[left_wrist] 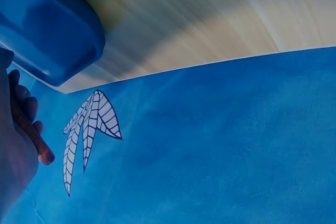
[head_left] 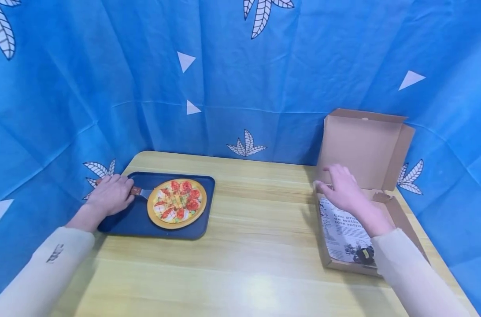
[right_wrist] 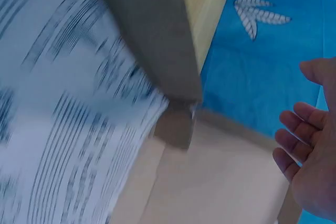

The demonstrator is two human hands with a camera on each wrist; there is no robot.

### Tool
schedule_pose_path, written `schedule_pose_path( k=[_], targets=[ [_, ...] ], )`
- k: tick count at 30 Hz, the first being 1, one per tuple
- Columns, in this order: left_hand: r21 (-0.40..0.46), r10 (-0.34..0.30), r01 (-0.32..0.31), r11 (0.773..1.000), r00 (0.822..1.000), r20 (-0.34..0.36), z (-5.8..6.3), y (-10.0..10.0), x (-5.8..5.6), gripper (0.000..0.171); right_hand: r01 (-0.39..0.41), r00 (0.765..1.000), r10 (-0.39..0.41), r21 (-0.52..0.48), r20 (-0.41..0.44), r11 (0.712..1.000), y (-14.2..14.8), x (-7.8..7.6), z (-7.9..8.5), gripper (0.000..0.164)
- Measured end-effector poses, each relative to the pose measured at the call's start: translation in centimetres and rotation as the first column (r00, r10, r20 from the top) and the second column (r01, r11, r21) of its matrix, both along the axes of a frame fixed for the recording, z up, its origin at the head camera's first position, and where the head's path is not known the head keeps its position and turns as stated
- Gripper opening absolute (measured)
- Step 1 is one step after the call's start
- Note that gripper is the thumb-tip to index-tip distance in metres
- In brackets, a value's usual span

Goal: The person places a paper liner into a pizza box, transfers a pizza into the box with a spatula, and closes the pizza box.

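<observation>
At the left, my left hand (head_left: 111,194) grips the wooden handle of a pizza server (head_left: 135,190). Its metal blade (head_left: 146,193) reaches the left edge of a round pizza (head_left: 177,203), and the blade's tip is hidden there. The pizza lies on a dark blue tray (head_left: 121,222). In the left wrist view the handle's end (left_wrist: 44,155) sticks out below the curled fingers. Over on the right, my right hand (head_left: 345,191) hovers above an open cardboard pizza box (head_left: 359,149); its fingers look relaxed and hold nothing in the right wrist view.
Printed paper (head_left: 339,229) lines the box bottom, with a dark item bearing a yellow mark (head_left: 365,254) near its front. The box lid stands raised at the back. A light wooden table (head_left: 256,237) carries everything, and a blue patterned curtain (head_left: 240,79) surrounds it.
</observation>
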State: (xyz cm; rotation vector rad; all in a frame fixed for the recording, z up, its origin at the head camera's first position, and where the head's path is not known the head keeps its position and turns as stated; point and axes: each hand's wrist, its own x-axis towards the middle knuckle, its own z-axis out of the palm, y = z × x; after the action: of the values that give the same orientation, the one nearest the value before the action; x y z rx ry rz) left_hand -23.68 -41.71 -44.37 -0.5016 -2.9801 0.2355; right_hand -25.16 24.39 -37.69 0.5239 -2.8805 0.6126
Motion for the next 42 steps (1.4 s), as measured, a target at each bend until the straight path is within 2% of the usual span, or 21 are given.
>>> schedule_pose_path(
  k=[7,14,17,21,33,42],
  targets=[
    [0.009,0.003,-0.003,1.000,1.000,-0.009,0.3,0.4,0.0,0.025,-0.049,0.999,0.049,0.006,0.010,0.999,-4.0,-1.3,-0.6,0.054],
    [-0.001,0.012,-0.012,1.000,1.000,0.023,0.4,0.1,0.0,0.028,-0.093,0.995,0.092,0.040,0.039,0.995,-7.8,-2.0,-1.3,0.051],
    [-0.001,0.013,-0.013,1.000,1.000,0.021,0.4,0.1,0.1,0.029,-0.121,0.993,0.120,0.052,0.021,0.991,-9.3,-2.1,-1.6,0.050],
    [0.006,0.009,-0.009,1.000,1.000,0.016,0.3,0.2,0.1,0.028,-0.148,0.989,0.148,0.056,0.016,0.987,-11.1,-2.0,-2.1,0.048],
    [0.005,0.002,-0.002,1.000,1.000,0.015,0.5,0.3,-0.1,0.027,-0.208,0.970,0.199,0.052,0.141,0.977,-16.4,-1.6,-4.2,0.049],
    [-0.001,0.018,-0.018,1.000,1.000,0.021,0.5,0.5,-0.1,0.028,-0.272,0.951,0.250,0.105,0.183,0.957,-20.1,-0.7,-5.4,0.049]
  ],
)
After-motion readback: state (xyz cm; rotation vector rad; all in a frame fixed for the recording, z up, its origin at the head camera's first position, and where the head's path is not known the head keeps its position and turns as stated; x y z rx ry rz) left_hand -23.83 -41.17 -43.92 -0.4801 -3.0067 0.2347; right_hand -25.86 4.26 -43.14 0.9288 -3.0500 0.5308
